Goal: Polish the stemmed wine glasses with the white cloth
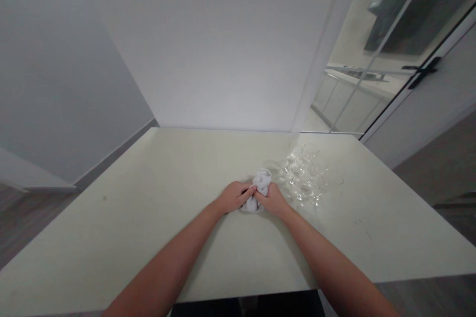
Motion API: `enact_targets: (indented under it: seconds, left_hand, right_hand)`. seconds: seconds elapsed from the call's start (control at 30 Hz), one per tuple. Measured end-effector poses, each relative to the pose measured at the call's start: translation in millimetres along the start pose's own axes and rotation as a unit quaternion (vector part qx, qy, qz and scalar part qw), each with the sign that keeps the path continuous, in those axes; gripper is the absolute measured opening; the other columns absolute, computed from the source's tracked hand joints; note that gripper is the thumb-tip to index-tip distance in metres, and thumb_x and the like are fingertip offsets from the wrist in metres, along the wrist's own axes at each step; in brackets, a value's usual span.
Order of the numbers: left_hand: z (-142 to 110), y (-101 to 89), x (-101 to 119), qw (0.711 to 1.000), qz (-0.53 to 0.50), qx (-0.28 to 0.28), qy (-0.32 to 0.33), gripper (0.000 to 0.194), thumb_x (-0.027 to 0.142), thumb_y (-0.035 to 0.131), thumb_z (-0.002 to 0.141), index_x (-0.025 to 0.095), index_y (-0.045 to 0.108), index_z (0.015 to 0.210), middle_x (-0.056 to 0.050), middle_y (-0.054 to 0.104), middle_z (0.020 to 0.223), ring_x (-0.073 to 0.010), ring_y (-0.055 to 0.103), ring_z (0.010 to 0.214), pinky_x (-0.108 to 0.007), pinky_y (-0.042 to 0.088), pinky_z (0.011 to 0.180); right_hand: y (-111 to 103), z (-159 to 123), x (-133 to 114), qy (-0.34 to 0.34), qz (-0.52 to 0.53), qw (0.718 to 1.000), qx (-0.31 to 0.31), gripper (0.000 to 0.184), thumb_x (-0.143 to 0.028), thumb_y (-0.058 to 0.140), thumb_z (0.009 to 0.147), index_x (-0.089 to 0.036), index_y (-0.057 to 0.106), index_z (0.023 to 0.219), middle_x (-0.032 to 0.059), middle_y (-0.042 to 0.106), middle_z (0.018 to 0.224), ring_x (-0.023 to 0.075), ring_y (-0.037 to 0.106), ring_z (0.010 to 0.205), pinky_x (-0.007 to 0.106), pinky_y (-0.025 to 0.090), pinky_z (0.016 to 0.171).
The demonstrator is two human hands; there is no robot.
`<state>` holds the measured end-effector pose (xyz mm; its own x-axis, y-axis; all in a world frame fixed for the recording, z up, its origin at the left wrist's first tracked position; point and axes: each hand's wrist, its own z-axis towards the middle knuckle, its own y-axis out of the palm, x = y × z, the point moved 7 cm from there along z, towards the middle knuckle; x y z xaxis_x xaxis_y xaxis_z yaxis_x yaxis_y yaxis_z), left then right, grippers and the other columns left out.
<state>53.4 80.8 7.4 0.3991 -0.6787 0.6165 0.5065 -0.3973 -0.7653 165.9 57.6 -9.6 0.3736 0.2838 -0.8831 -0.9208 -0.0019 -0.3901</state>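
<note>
A bunched white cloth (262, 178) is gripped between my two hands at the middle of the table, part of it bulging up above the fingers and part hanging below. My left hand (235, 197) holds it from the left, thumb pointing inward. From the right, my right hand (273, 200) is closed round it too, with both thumbs nearly meeting. Whether anything is wrapped inside the cloth cannot be seen. Several clear glasses (303, 178), seemingly stemmed, stand close together just right of my right hand; their outlines are faint.
The pale table (148, 208) meets a white wall (215, 59) at its back edge. At the right are a glass-paned partition (353, 74) and a door with a black handle (424, 73). Small marks show on the tabletop right of the glasses.
</note>
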Motion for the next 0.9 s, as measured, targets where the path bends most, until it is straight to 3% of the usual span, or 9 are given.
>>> enact_targets:
  seconds: [0.6,0.67,0.77,0.83,0.9]
  left_hand:
    - [-0.7,-2.7,1.3,0.999,0.036,0.012,-0.013,0.051,0.046,0.028,0.099,0.018,0.058,0.07,0.001,0.055,0.06,-0.0125,0.049,0.056,-0.023,0.031,0.057]
    - [-2.6,-6.2,-0.6,0.996,0.072,0.043,-0.025,0.045,0.047,0.035,0.097,0.018,0.057,0.071,0.001,0.054,0.059,-0.0128,0.049,0.055,-0.024,0.03,0.056]
    - [-8.0,-18.4,1.1,0.982,0.118,0.144,-0.031,0.031,0.048,0.049,0.09,0.019,0.059,0.083,0.0,0.057,0.063,-0.0147,0.051,0.057,-0.025,0.033,0.057]
    - [-10.9,-24.1,14.2,0.968,0.137,0.209,0.002,0.029,0.044,0.051,0.089,0.017,0.059,0.091,-0.003,0.06,0.07,-0.0168,0.055,0.064,-0.027,0.038,0.062]
    - [-8.6,-21.5,39.3,0.959,0.152,0.229,0.061,0.028,0.041,0.048,0.09,0.016,0.06,0.096,-0.007,0.062,0.078,-0.0195,0.057,0.073,-0.03,0.041,0.07]
  right_hand:
    - [0.8,1.7,-0.1,0.001,-0.013,1.0,-0.003,0.013,-0.024,0.054,0.078,-0.016,0.059,0.07,-0.0011,0.058,0.066,0.0117,0.051,0.062,0.022,0.04,0.06]
    - [1.3,1.5,0.0,0.002,-0.017,1.0,-0.007,0.012,-0.024,0.054,0.078,-0.016,0.059,0.069,-0.0016,0.058,0.065,0.0113,0.05,0.061,0.021,0.04,0.059]
    - [1.8,2.3,0.7,0.002,-0.028,1.0,-0.012,0.014,-0.026,0.055,0.078,-0.017,0.058,0.068,-0.002,0.057,0.063,0.011,0.049,0.06,0.021,0.038,0.058]
    - [1.7,3.7,2.4,0.004,-0.028,1.0,-0.011,0.017,-0.028,0.056,0.078,-0.016,0.058,0.067,-0.0017,0.057,0.062,0.0112,0.049,0.06,0.022,0.038,0.057]
    - [1.2,4.7,4.3,0.005,-0.024,1.0,-0.011,0.017,-0.029,0.058,0.076,-0.016,0.059,0.066,-0.0013,0.057,0.062,0.0116,0.049,0.06,0.022,0.039,0.057]
